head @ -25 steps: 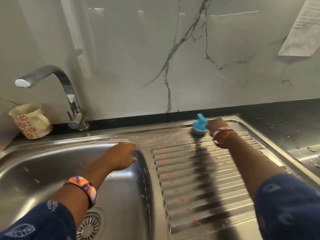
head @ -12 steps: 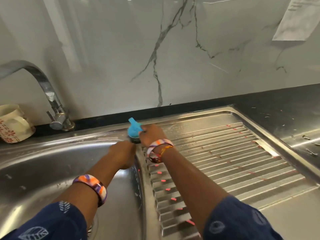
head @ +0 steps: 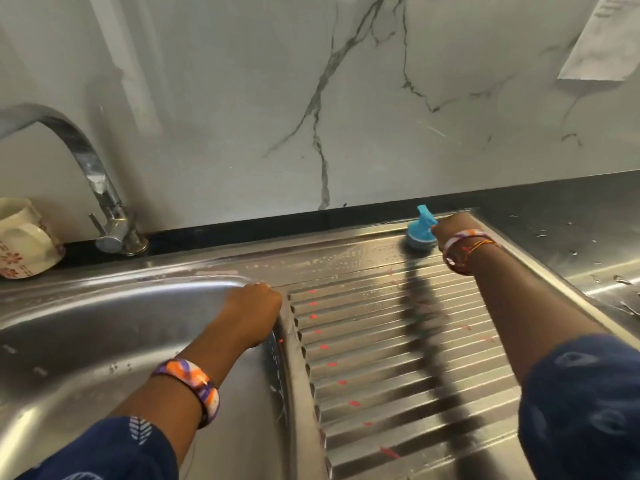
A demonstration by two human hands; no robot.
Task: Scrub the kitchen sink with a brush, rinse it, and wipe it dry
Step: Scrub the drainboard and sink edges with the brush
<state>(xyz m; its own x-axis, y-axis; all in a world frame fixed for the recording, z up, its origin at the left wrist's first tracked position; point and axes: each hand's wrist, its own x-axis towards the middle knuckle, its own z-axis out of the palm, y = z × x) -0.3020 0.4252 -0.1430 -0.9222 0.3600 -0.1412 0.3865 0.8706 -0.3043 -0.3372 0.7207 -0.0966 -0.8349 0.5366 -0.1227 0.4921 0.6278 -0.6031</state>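
While the right hand [head: 450, 227] grips the blue brush [head: 420, 233] at the far drainboard [head: 398, 341], left hand [head: 254, 315] curled over the basin rim [head: 287, 327], tap [head: 100, 188] and mug [head: 24, 237] far left, paper [head: 602, 39] on the wall.

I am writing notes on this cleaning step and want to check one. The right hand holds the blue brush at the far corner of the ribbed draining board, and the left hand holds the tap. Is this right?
Not quite. In the head view the left hand rests on the rim of the sink basin, beside the draining board, well away from the tap. The rest stands: the right hand holds the blue brush at the board's far corner.
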